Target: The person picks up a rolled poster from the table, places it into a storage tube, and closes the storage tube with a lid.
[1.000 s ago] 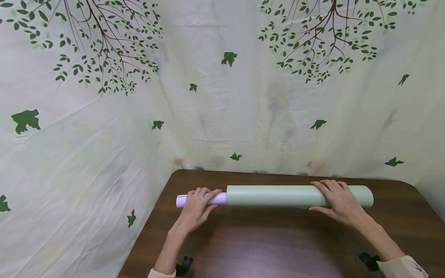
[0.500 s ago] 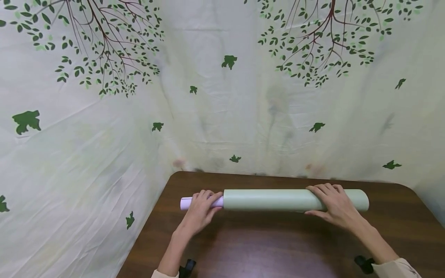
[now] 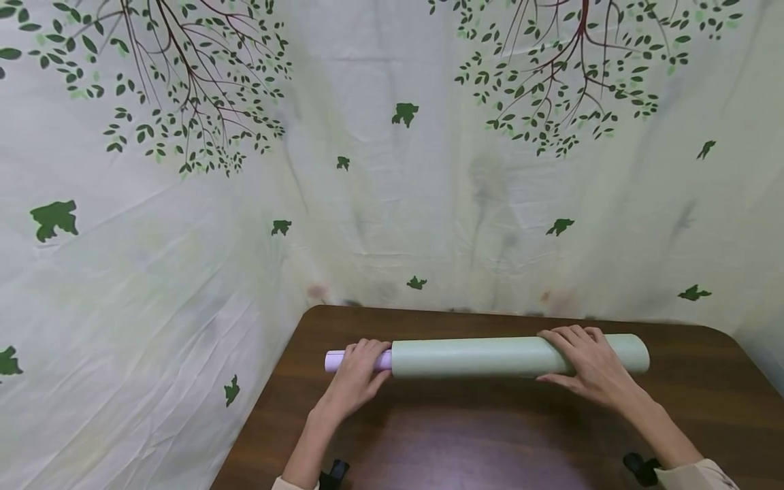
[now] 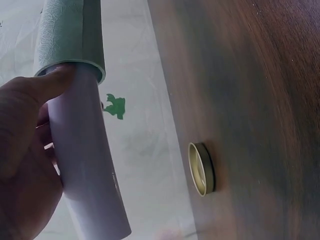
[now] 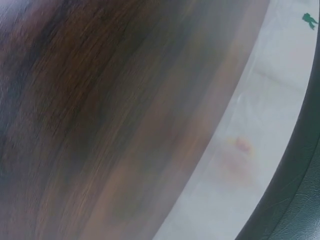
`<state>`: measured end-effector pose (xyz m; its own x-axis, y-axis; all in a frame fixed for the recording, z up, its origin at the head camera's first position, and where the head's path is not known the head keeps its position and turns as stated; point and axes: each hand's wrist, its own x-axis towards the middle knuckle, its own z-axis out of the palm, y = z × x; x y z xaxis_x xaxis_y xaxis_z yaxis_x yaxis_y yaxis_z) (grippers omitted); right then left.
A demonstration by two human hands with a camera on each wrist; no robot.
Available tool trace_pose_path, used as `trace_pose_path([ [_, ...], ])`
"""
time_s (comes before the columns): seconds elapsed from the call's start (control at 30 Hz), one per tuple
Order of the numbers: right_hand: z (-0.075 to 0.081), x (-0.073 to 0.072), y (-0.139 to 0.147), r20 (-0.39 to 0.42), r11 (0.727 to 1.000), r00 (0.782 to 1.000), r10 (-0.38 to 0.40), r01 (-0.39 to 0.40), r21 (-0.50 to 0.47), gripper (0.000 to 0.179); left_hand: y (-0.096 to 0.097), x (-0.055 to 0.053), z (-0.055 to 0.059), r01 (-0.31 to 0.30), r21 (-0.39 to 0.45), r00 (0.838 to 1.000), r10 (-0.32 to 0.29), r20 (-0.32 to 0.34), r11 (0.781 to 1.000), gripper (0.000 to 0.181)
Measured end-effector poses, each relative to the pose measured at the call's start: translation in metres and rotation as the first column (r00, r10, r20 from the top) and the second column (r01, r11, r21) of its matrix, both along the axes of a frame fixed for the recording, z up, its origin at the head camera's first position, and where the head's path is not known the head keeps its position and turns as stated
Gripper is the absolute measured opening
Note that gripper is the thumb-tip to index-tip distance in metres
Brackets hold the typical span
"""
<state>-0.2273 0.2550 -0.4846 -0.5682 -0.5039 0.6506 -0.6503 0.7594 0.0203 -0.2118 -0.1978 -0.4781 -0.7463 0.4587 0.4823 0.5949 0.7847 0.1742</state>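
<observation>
A pale green tube [image 3: 465,358] is held level over the table's far part. My right hand [image 3: 591,361] grips it near its right end, thumb on the near side and fingers over the top. A lilac roll [image 3: 333,361] sticks out of the tube's left end, its other part hidden inside. My left hand [image 3: 355,378] holds this roll, fingers right at the tube's mouth. In the left wrist view the thumb lies along the lilac roll [image 4: 90,150] at the green tube's rim [image 4: 100,72]. The right wrist view shows only the tube's dark green side [image 5: 300,195].
On the brown wooden table [image 3: 465,442], a shallow round gold-coloured lid [image 4: 209,172] stands on edge in the left wrist view. Behind the table hangs a pale cloth [image 3: 453,170] printed with leaves and branches. Black wrist mounts [image 3: 642,469] sit below both forearms.
The lilac roll has slid farther into the green tube, with less of it showing at the left. The tube and my right hand have shifted slightly left and toward me.
</observation>
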Motion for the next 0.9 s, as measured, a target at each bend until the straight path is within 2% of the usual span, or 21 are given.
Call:
trace_pose_path([
  [0.23,0.000,0.002,-0.003,-0.002,1.000,1.000,0.006,-0.006,-0.003,0.077,-0.002,0.004,0.000,-0.005,-0.050,1.000,0.006,0.021,0.999,0.049],
  [0.47,-0.001,0.005,-0.002,0.009,1.000,1.000,-0.001,0.001,-0.022,0.078,-0.004,0.007,0.001,0.013,-0.060,1.000,-0.012,0.017,0.998,0.049],
  [0.63,-0.003,0.008,-0.002,0.013,0.999,1.000,-0.006,0.007,-0.043,0.079,-0.004,0.010,0.003,0.011,-0.071,0.998,-0.015,-0.060,0.997,0.054],
  [0.77,-0.003,0.011,-0.001,0.022,0.998,1.000,-0.018,0.020,-0.056,0.080,-0.009,0.015,0.010,-0.001,-0.011,0.988,-0.001,-0.152,1.000,0.054],
  [0.83,-0.003,0.012,0.000,0.027,0.998,0.999,-0.030,0.031,-0.058,0.081,-0.016,0.017,0.014,-0.035,0.051,0.979,0.044,-0.197,0.998,0.051],
  [0.9,-0.002,0.013,0.002,0.035,0.997,0.999,-0.037,0.039,-0.066,0.082,-0.026,0.019,0.017,-0.096,0.128,0.969,0.122,-0.216,0.987,0.047],
])
